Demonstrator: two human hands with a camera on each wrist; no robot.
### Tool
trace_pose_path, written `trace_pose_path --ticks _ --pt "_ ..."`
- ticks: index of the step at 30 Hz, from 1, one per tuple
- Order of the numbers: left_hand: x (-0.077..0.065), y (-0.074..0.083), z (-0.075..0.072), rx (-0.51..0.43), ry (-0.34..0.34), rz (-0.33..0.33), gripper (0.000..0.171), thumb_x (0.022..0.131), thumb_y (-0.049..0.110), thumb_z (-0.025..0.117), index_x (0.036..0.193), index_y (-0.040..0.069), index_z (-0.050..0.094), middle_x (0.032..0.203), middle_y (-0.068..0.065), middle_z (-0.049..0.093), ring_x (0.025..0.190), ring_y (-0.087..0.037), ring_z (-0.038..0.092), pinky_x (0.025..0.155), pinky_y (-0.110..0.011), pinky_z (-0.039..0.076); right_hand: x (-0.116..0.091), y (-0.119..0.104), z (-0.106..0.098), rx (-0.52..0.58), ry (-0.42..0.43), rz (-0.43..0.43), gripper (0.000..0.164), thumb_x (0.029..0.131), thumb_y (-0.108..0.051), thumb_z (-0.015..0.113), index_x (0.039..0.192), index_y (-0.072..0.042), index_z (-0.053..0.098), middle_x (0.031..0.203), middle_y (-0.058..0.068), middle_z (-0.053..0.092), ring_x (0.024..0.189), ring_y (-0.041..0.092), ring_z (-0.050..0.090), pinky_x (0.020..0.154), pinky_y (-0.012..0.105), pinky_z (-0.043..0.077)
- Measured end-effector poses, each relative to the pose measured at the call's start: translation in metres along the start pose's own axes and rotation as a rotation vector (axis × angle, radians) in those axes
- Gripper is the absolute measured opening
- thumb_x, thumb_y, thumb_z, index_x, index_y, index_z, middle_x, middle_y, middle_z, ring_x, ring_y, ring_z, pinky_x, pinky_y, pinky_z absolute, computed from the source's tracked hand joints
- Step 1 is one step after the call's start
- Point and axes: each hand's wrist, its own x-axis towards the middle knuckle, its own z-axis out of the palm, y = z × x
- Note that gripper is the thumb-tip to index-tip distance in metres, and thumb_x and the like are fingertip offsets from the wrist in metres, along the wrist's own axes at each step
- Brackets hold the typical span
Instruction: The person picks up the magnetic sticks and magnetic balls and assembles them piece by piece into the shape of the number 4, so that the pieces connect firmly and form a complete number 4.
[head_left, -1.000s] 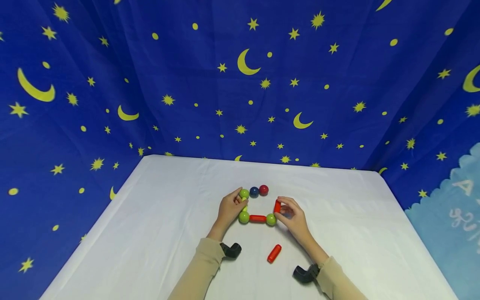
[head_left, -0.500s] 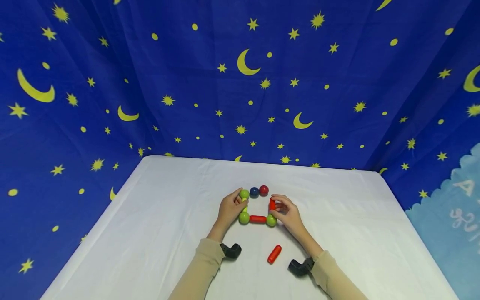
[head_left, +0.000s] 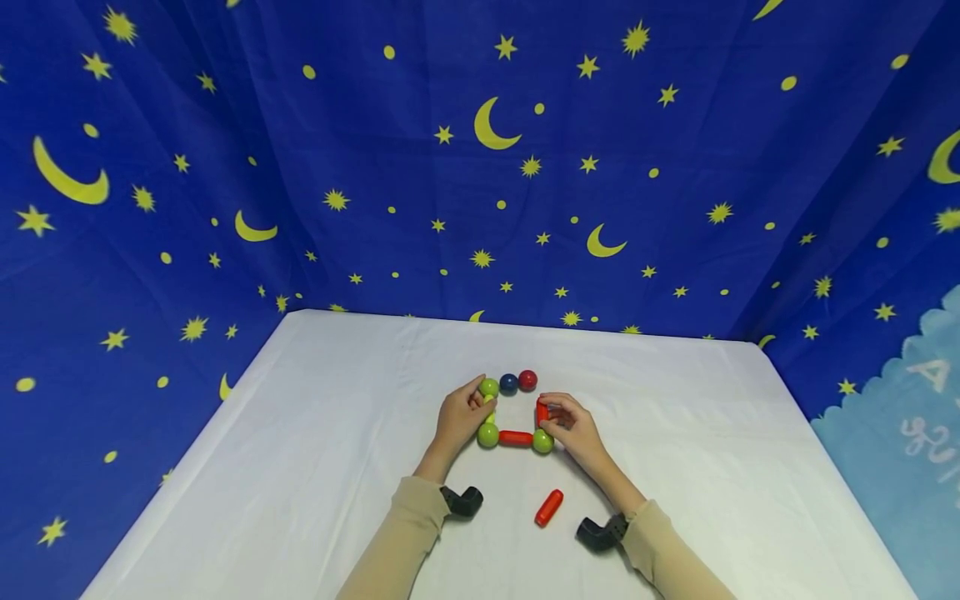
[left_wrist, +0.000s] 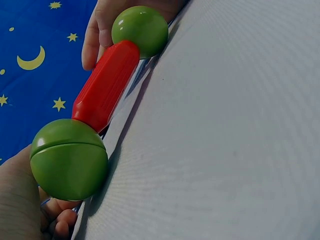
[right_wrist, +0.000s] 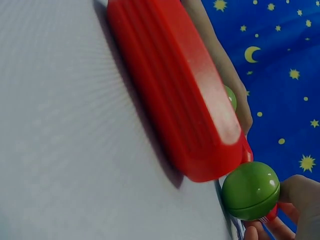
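Observation:
My left hand [head_left: 459, 417] grips a yellow-green toy rod [head_left: 490, 414] between two green balls, one at the far end [head_left: 489, 387] and one at the near end [head_left: 487, 435]. From the near ball a red rod [head_left: 515, 437] runs right to another green ball [head_left: 542, 441], forming an open-topped shape flat on the cloth. My right hand [head_left: 576, 429] pinches a second red rod [head_left: 542, 412], which stands end-on toward that right ball and appears to meet it. In the right wrist view, this ball [right_wrist: 251, 191] hides most of the held rod.
Past the shape, a dark blue ball [head_left: 508, 384] and a red ball [head_left: 528, 381] lie side by side, near the far-left green ball. A loose red rod [head_left: 549, 507] lies between my wrists on the white-covered table [head_left: 375, 375]. Blue star-patterned cloth [head_left: 420, 183] hangs behind.
My right hand has moved left with the red rod, from beyond the right green ball's right side to in line with that ball. The left hand has stayed put.

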Motion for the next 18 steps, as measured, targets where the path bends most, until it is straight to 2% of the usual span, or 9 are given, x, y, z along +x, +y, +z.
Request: trace_pose_path --ticks 4,12,18 --pt "0.0002 -0.0001 0.0001 -0.003 0.000 0.005 0.052 0.084 0.019 0.070 0.131 0.003 0.056 0.075 -0.002 0.056 0.064 -0.008 0.045 0.060 -0.017 0.037 0.0004 -0.0021 0.0006 -0.023 0.009 0.031 0.036 0.083 0.010 0.062 0.117 0.016 0.055 0.119 0.035 0.053 0.093 0.028 0.061 0.078 0.014 0.049" --pt "0.0003 0.0011 -0.0010 -0.003 0.004 0.014 0.052 0.084 0.019 0.070 0.131 0.003 0.056 0.075 -0.002 0.056 0.063 -0.007 0.045 0.060 -0.018 0.037 0.0014 -0.0061 0.0006 -0.082 0.016 0.101 0.034 0.087 0.002 0.061 0.120 0.011 0.057 0.117 0.029 0.059 0.102 0.041 0.058 0.081 0.013 0.047" --pt "-0.0004 -0.0002 -0.0005 -0.003 0.002 0.015 0.052 0.084 0.019 0.070 0.131 0.004 0.056 0.075 -0.002 0.057 0.063 -0.006 0.045 0.060 -0.017 0.038 0.0030 -0.0055 0.0002 -0.121 0.001 0.124 0.033 0.088 0.001 0.060 0.119 0.010 0.057 0.113 0.028 0.061 0.103 0.043 0.057 0.081 0.013 0.046"
